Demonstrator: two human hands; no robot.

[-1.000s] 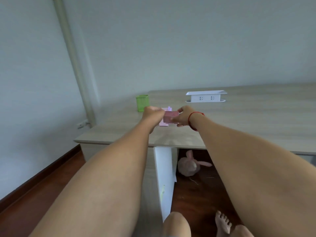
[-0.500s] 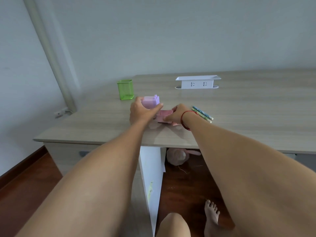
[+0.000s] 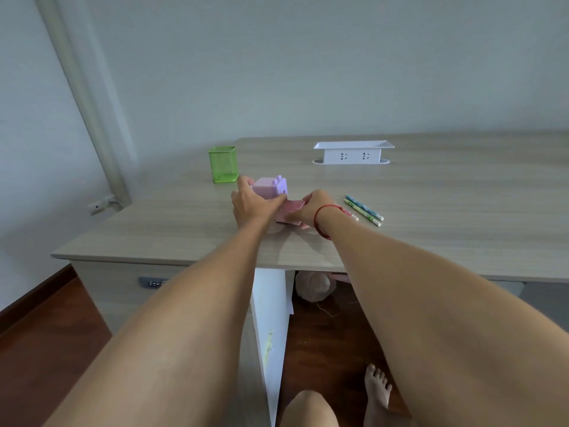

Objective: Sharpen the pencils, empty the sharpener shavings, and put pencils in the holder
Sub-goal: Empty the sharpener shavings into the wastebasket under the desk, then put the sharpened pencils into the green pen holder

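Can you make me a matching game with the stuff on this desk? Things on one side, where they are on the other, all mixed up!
Things:
1. sharpener
2. pink drawer
3. pencil holder
4. pencils

Places:
A. lying flat, right of both hands
B. gripped by the left hand
C. standing upright at the left end of the desk
D. pinched by the right hand

Pairs: 1-B, 2-D, 3-C, 4-A.

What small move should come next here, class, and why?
Probably the right hand pushes the pink drawer fully into the purple sharpener, which the left hand steadies on the desk: the drawer sticks out at its base, and the pencils lie outside the green holder.
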